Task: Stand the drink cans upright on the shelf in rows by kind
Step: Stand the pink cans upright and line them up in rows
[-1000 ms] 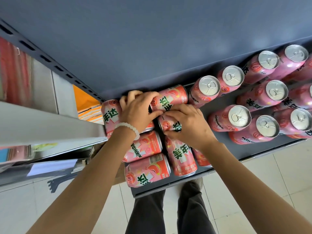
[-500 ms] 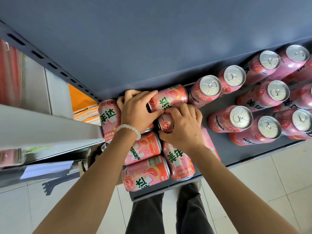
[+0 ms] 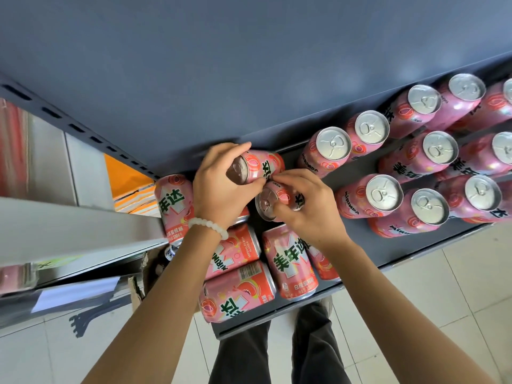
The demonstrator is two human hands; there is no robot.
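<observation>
Both hands busy, left end of the dark grey metal shelf [image 3: 360, 253].
Your left hand [image 3: 219, 189] grasps one pink aluminium peach-soda can [image 3: 256, 167], tilted; your right hand [image 3: 307, 209] clasps a second pink can [image 3: 273, 199] just below, apparently touching.

We have lifted two cans off the heap since a second ago. Our left hand [image 3: 219, 189], which then lay flat over the pile, now grips a pink can [image 3: 255, 167] raised and tilted, its end turned toward us. Our right hand [image 3: 307, 209] has drawn a second can [image 3: 274, 200] up just below the first, end also showing. The can on the shelf [image 3: 415, 253] under our right wrist is more hidden now.
</observation>
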